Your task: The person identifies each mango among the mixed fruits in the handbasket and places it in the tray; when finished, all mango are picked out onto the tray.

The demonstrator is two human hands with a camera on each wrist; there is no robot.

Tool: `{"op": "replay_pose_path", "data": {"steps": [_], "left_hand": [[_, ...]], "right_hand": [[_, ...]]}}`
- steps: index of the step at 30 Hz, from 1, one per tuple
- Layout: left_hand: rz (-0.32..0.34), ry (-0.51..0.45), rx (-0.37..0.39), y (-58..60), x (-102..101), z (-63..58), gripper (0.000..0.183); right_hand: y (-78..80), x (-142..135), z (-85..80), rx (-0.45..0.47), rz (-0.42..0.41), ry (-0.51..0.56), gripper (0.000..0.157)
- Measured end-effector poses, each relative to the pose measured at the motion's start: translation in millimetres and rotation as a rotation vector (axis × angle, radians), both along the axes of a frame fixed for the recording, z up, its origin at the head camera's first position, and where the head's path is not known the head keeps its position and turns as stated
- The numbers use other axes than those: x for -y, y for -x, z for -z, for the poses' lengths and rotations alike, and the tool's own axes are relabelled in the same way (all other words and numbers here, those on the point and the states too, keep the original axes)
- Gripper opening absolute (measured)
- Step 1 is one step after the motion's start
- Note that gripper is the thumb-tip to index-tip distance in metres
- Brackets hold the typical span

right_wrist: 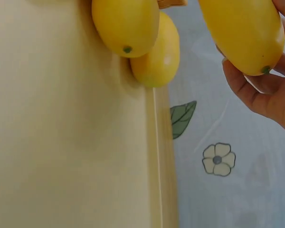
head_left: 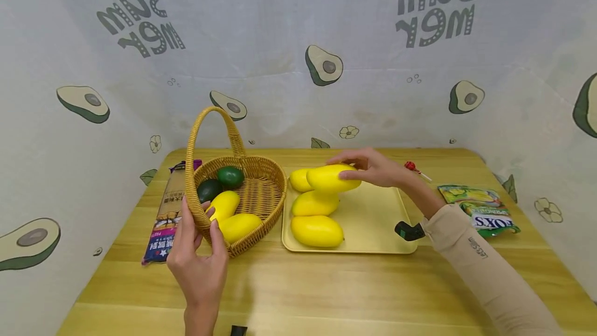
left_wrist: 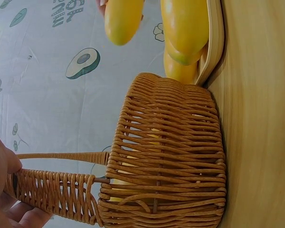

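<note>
My right hand [head_left: 368, 167] grips a yellow mango [head_left: 332, 178] and holds it up over the tray; the right wrist view shows this mango [right_wrist: 249, 38] lifted apart from the others. Three more mangoes lie in the left half of the yellow tray [head_left: 378, 222], the nearest mango [head_left: 317, 231] close to its front edge. My left hand [head_left: 198, 268] grips the handle of a wicker basket [head_left: 261, 170] at its near left side. Inside the basket are two yellow mangoes [head_left: 240, 227] and two dark green avocado-like fruits [head_left: 230, 177].
A pasta packet [head_left: 163, 222] lies left of the basket, partly behind it. Right of the tray are a red lollipop [head_left: 410, 166] and a green FOX'S candy bag [head_left: 485, 211]. A patterned curtain [head_left: 280, 66] hangs behind the wooden table [head_left: 326, 289].
</note>
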State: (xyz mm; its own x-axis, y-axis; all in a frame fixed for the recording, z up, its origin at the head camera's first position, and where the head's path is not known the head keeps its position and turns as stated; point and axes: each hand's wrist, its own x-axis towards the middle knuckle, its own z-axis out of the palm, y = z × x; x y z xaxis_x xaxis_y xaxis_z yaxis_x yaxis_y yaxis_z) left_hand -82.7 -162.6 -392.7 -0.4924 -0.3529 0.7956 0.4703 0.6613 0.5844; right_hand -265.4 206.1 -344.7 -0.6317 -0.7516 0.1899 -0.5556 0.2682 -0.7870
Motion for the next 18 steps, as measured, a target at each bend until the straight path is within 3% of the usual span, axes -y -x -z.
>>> {"op": "replay_pose_path", "data": {"steps": [9, 18], "left_hand": [[0.006, 0.001, -0.001, 0.2, 0.3, 0.1, 0.076], [0.018, -0.005, -0.017, 0.0, 0.8, 0.8, 0.075]], "right_hand": [[0.2, -37.8, 13.1, -0.048, 0.12, -0.033, 0.04], [4.2, -55.7, 29.5, -0.06, 0.262, -0.075, 0.039]]}}
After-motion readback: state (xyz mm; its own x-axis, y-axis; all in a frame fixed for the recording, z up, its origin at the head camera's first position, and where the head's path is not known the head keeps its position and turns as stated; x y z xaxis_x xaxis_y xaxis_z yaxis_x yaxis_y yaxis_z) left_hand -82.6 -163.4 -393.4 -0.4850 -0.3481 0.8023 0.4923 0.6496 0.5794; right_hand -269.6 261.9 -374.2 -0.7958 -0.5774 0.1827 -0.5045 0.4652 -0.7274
